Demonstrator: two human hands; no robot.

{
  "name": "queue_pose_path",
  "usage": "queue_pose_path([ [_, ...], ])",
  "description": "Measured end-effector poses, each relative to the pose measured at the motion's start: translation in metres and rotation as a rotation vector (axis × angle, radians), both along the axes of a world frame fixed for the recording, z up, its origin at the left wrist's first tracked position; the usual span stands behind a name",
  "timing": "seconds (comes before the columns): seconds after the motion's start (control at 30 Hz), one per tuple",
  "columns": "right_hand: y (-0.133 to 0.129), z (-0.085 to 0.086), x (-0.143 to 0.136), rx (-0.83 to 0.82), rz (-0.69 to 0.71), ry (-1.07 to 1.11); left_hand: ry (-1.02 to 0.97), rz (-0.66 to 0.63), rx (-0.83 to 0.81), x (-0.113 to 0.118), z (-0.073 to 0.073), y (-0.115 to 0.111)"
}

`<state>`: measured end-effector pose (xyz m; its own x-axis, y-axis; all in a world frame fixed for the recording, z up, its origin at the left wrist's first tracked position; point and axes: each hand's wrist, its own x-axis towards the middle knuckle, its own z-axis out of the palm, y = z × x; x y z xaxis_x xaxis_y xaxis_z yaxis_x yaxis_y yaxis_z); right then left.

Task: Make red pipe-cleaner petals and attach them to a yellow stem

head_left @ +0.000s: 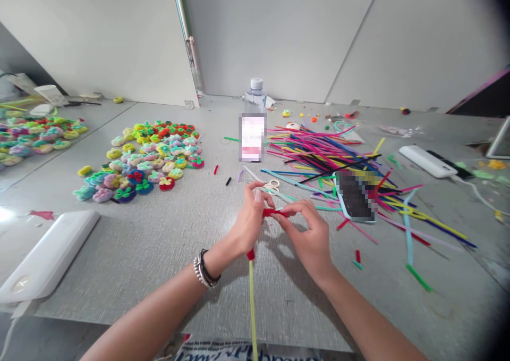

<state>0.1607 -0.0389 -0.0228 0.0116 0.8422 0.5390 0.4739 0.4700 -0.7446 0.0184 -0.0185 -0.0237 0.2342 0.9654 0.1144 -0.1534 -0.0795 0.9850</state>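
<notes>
Between my two hands, near the middle of the table, stretches a short red fuzzy stem (271, 212). My left hand (253, 217) is closed on its left part, and the fingertips of my right hand (308, 231) pinch its right end. Below my left palm shows a red fuzzy bit (251, 254), from which a long yellow-green stem (252, 302) runs down past the table's front edge. Most of what lies inside my left palm is hidden. Cream-handled scissors (273, 185) lie just beyond my fingers.
Coloured fuzzy pieces (147, 164) cover the left side. Many loose stems (319, 148) lie right of a phone (252, 137) propped by a bottle (256, 92). Another phone (356, 197) rests on the stems. White power banks (51, 254) sit at both sides.
</notes>
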Motion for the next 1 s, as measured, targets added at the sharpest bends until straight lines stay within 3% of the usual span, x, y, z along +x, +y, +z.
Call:
queue_pose_path([
  [0.2,0.003,0.001,0.001,-0.096,0.061,0.014,0.187,-0.059,0.085,-0.001,-0.002,-0.007],
  [0.4,0.004,-0.002,-0.001,-0.213,0.137,0.068,0.235,-0.084,0.128,-0.001,0.0,-0.009],
  [0.53,0.004,-0.003,-0.002,-0.31,0.152,0.089,0.222,-0.104,0.069,0.0,0.004,-0.009],
  [0.67,0.003,0.001,0.001,-0.379,0.21,0.194,0.232,-0.025,-0.021,-0.003,0.003,-0.004],
  [0.73,0.003,0.002,0.002,-0.373,0.187,0.19,0.231,-0.007,-0.038,-0.005,0.001,0.001],
  [1.0,0.009,-0.008,0.007,-0.308,0.022,0.03,0.164,-0.157,-0.031,-0.002,-0.006,0.013],
])
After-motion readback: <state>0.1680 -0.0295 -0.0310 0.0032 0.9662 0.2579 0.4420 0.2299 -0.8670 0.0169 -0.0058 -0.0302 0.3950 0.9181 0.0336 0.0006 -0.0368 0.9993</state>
